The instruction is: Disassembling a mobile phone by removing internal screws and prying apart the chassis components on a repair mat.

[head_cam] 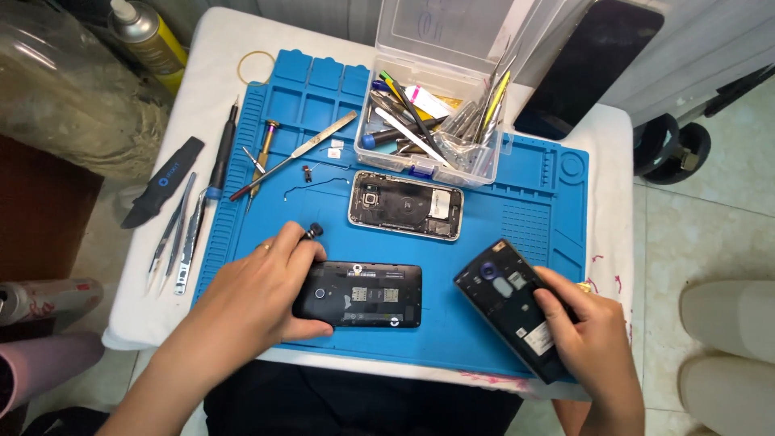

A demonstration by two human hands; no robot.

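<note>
Head view: left hand (262,295) clamped on the end of a black phone (359,295) with its back off, lying flat on the blue mat (484,234) near the front edge of the surface (206,105). Right hand (593,335) closed around a second black phone body (513,307), tilted, lower end in the grip. Between and behind them, an opened silver phone (406,204) on the mat. Further back, a clear plastic box (440,105) crammed with tools. Left of the mat, tweezers (171,234) and a black pry tool (161,182).
</note>
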